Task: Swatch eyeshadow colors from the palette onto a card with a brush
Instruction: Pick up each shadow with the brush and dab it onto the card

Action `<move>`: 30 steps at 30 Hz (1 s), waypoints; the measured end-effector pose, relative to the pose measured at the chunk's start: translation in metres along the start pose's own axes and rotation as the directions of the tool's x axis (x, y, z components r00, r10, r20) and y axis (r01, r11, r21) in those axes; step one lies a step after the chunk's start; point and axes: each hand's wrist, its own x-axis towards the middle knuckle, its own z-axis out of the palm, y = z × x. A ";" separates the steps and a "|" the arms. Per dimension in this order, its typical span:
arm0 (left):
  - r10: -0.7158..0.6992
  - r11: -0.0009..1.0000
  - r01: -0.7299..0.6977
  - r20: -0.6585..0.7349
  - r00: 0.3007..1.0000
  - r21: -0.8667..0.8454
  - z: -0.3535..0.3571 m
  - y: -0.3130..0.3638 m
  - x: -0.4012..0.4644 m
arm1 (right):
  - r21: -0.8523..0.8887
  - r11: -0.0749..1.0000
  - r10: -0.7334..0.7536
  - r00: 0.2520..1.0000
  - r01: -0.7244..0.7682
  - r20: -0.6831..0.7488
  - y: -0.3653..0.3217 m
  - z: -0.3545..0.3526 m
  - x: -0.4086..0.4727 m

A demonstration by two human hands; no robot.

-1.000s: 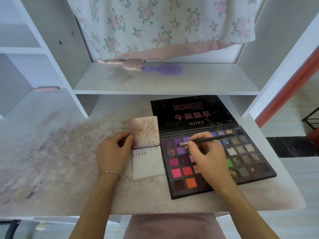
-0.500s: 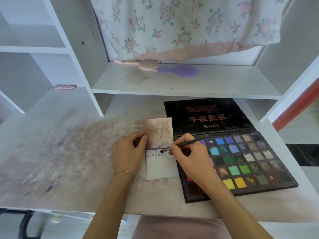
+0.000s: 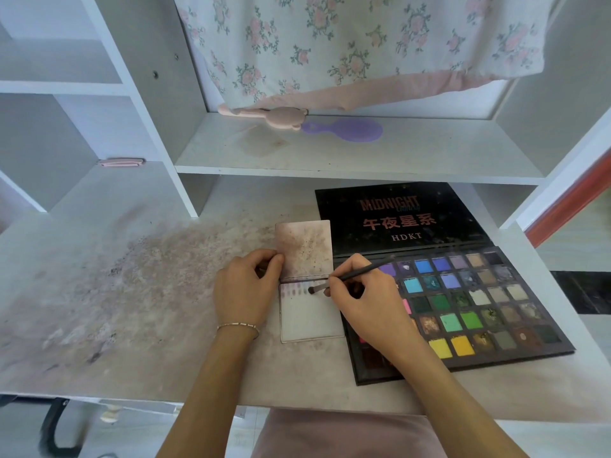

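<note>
At the frame's center the card (image 3: 310, 312) lay flat on the desk (image 3: 132, 292), its right edge touching the open palette (image 3: 463, 305). The lid read "MIDNIGHT" and "HDKT" with Chinese characters between; the pans held blues, greens, yellows. The right hand (image 3: 367, 302) pinched the brush (image 3: 350, 276), tip on the card's swatch row. The left hand (image 3: 244, 289), fingers curled, pinched the card's left edge. Stained desk lay open at left.
</note>
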 end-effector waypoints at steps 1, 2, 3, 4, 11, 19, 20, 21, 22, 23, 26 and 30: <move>0.000 1.000 0.000 0.001 1.000 0.000 0.000 0.000 0.000 | 0.000 1.000 0.002 1.000 -0.002 0.003 0.000 0.000 0.000; -0.001 1.000 0.001 0.002 1.000 0.000 0.000 0.000 0.000 | -0.001 1.000 0.003 1.000 -0.003 0.005 0.000 0.000 0.000; -0.002 1.000 0.002 0.003 1.000 0.002 0.000 0.000 0.000 | -0.004 1.000 0.003 1.000 -0.003 0.003 0.000 0.000 0.000; -0.002 1.000 0.002 0.003 1.000 0.005 0.000 0.000 0.000 | -0.008 1.000 0.000 1.000 0.000 0.000 0.000 0.000 0.000; -0.007 1.000 0.007 0.011 1.000 0.012 0.001 -0.001 0.001 | -0.011 1.000 -0.005 1.000 0.005 0.002 -0.001 0.000 0.000; 0.006 1.000 -0.006 0.007 1.000 0.020 0.000 -0.001 0.000 | -0.004 1.000 -0.019 1.000 0.019 0.005 -0.002 0.000 0.000; 0.006 1.000 -0.006 0.008 1.000 0.018 0.000 -0.001 0.001 | -0.001 1.000 -0.017 1.000 0.017 0.006 -0.002 0.000 0.000; 0.005 1.000 -0.006 0.009 1.000 0.019 0.000 -0.001 0.001 | 0.000 1.000 -0.016 1.000 0.016 0.006 -0.001 0.000 0.000; 0.005 1.000 -0.005 0.010 1.000 0.020 0.000 -0.001 0.001 | 0.001 1.000 -0.016 1.000 0.016 0.004 -0.001 0.001 0.000; 0.006 1.000 -0.006 0.010 1.000 0.022 0.000 -0.001 0.001 | 0.000 1.000 -0.017 1.000 0.017 0.002 -0.001 0.001 0.001; 0.007 1.000 -0.007 0.009 1.000 0.028 0.000 -0.001 0.001 | -0.007 1.000 -0.021 1.000 0.021 0.002 -0.001 0.001 0.001; 0.007 1.000 -0.007 0.009 1.000 0.030 0.000 -0.001 0.001 | -0.006 1.000 -0.026 1.000 0.026 0.006 -0.002 0.001 0.001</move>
